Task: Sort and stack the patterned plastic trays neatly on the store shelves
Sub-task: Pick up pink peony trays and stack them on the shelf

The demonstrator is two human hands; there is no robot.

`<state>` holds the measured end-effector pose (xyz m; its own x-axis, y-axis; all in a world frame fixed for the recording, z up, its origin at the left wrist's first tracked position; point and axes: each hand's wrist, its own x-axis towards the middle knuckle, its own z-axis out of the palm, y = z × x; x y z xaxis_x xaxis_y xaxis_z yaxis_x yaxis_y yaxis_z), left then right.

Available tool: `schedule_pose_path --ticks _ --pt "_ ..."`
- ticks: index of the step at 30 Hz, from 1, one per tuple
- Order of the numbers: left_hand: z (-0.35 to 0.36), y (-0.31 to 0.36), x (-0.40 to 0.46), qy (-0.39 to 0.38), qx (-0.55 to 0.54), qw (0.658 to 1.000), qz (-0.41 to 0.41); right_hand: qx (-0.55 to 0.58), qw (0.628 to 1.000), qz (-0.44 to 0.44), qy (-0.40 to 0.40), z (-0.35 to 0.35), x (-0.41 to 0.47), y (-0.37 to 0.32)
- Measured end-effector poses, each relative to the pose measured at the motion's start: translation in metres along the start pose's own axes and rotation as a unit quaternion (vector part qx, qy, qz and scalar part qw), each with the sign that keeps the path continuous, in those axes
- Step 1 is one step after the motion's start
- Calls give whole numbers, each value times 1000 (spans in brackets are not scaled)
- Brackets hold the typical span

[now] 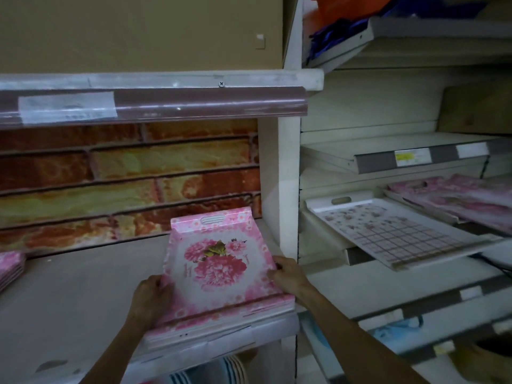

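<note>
A stack of pink trays with a peony print (219,267) lies on the grey shelf (83,286) near its right end, its front edge over the shelf lip. My left hand (151,297) grips the stack's left side and my right hand (288,274) grips its right side. More pink trays (11,266) show at the far left edge. On the right-hand shelves a white tray with small flowers and a grid (393,231) juts out forward. Beside it lie pink floral trays (457,198).
A brick-pattern panel (124,176) backs the left shelf. A white upright post (288,189) divides the two shelf bays. An upper shelf rail (152,103) hangs overhead. Blue and orange goods (346,20) sit top right; striped items (221,370) lie below.
</note>
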<state>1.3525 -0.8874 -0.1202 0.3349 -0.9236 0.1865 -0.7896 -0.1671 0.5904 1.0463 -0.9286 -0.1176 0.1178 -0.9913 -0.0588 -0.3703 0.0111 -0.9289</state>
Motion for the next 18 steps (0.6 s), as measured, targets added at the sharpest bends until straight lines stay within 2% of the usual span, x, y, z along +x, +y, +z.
schedule_pose_path --ticks 3,5,8,12,18 --pt "-6 3 -3 -22 -21 999 -13 3 1000 5 22 -6 -2 -2" --pt "-11 6 -7 -3 -41 999 5 29 997 -8 68 -13 -9 -5" --pt "-20 15 -13 33 -51 997 57 63 988 -47 134 -31 -23 -9" --pt "-19 50 -24 38 -94 985 140 116 979 -69 155 -55 -53 -4" --pt "3 123 -57 -5 -225 950 216 101 975 -69 184 -92 -92 15"
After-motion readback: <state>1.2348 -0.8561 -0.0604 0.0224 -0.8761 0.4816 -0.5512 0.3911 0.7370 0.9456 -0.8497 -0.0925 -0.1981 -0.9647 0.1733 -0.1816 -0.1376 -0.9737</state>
